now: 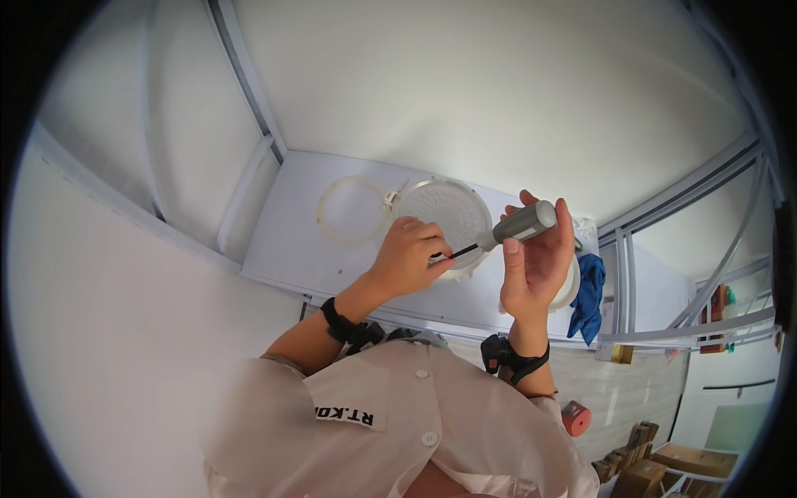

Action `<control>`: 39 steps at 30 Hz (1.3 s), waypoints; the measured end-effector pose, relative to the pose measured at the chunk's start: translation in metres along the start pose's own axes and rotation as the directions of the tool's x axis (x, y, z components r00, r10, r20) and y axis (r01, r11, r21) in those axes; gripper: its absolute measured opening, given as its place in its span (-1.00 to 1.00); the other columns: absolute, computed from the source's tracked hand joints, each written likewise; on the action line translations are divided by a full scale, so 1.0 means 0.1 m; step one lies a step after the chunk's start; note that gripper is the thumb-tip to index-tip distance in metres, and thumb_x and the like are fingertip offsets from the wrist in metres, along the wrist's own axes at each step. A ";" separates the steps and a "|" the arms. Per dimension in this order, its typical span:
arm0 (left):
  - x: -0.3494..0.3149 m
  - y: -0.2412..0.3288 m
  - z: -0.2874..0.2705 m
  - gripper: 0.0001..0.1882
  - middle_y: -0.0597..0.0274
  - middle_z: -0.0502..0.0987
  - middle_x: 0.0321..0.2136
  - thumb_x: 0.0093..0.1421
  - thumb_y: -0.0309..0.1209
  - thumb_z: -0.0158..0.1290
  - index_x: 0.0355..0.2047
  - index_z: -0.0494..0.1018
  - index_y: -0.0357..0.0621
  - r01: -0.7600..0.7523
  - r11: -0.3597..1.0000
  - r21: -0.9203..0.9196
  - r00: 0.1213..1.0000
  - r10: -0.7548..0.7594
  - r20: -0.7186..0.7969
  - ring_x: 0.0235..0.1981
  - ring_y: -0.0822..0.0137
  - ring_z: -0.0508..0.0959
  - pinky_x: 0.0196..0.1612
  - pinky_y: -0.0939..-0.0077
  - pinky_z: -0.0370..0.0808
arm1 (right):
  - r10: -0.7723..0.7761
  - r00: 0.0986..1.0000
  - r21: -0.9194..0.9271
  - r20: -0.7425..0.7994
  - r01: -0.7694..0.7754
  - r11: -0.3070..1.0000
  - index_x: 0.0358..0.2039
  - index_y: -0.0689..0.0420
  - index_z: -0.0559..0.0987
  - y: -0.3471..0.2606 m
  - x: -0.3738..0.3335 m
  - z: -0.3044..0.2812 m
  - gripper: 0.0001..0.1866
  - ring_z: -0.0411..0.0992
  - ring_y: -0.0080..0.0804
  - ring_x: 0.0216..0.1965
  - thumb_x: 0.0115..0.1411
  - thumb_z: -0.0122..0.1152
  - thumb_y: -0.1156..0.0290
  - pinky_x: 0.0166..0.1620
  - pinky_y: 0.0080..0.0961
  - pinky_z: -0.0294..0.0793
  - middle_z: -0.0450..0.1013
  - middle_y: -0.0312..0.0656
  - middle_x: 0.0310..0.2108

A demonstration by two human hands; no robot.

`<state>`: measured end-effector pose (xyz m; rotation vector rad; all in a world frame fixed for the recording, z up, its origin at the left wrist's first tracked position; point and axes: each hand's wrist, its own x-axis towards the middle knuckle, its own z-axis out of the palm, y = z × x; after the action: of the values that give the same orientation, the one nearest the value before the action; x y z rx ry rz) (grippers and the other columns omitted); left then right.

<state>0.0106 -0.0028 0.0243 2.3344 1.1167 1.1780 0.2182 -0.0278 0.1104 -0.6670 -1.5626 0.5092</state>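
Note:
A grey-handled electric screwdriver [525,222] with a thin black shaft lies in my right hand [544,261]. My thumb is against its near side and my fingers are behind the handle. My left hand [408,256] is closed in a pinch at the far end of the shaft; whether a small part is also between the fingertips is hidden. Below and behind both hands, a round white-rimmed lamp-like housing with a ribbed clear face [444,207] lies on the table. A second round white piece [567,289] is partly covered by my right hand and wrist.
On the white table [278,224] lies a thin cream-coloured ring [320,209], left of the housing. A blue cloth [589,295] hangs at the right edge. Metal frame posts [621,274] stand there. A red roll [575,418] and cardboard boxes [639,479] are on the floor.

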 end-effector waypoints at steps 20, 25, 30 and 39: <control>0.13 -0.04 0.20 -0.96 0.38 0.60 -0.33 0.19 -0.36 0.36 -0.38 0.76 0.00 -0.089 0.993 0.082 0.996 0.087 0.034 -0.18 0.22 0.58 0.24 0.11 0.40 | -0.064 0.908 -0.132 -0.414 0.009 0.991 0.53 0.25 0.16 0.11 -0.07 -0.39 -0.14 0.45 -0.07 0.33 0.35 0.43 0.56 0.28 -0.19 0.51 0.41 0.08 0.29; 0.09 -0.05 0.13 -0.95 0.31 0.61 -0.30 0.16 -0.42 0.37 -0.35 0.74 -0.07 -0.069 0.997 -0.031 0.997 0.068 -0.026 -0.20 0.16 0.59 0.04 0.20 0.53 | -0.045 0.921 -0.134 -0.387 -0.008 0.991 0.55 0.24 0.14 0.11 -0.13 -0.40 -0.19 0.49 -0.17 0.21 0.40 0.34 0.53 0.20 -0.24 0.57 0.41 0.09 0.29; -0.03 -0.26 -0.04 -0.90 0.27 0.63 -0.28 0.12 -0.46 0.40 -0.33 0.73 -0.09 -0.019 1.000 0.006 0.986 0.020 -0.163 -0.18 0.11 0.61 -0.07 0.18 0.57 | 0.125 0.980 0.099 -0.154 -0.111 0.989 0.58 0.26 0.10 0.06 -0.15 -0.37 -0.25 0.48 -0.30 0.06 0.48 0.16 0.48 0.10 -0.32 0.62 0.41 0.12 0.26; -0.09 -0.31 -0.31 -0.83 0.29 0.64 -0.24 0.09 -0.44 0.43 -0.28 0.73 -0.08 -0.014 0.997 0.077 0.989 0.026 -0.146 -0.16 0.12 0.61 -0.02 0.19 0.56 | 0.187 0.981 0.022 -0.049 -0.186 0.982 0.59 0.22 0.12 0.23 -0.31 -0.21 -0.29 0.49 -0.32 0.10 0.54 0.15 0.45 0.10 -0.28 0.64 0.42 0.14 0.27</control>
<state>-0.0325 0.0080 0.0216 2.3519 1.2092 1.3569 0.2431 -0.0334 0.0749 -0.8120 -1.4535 0.6395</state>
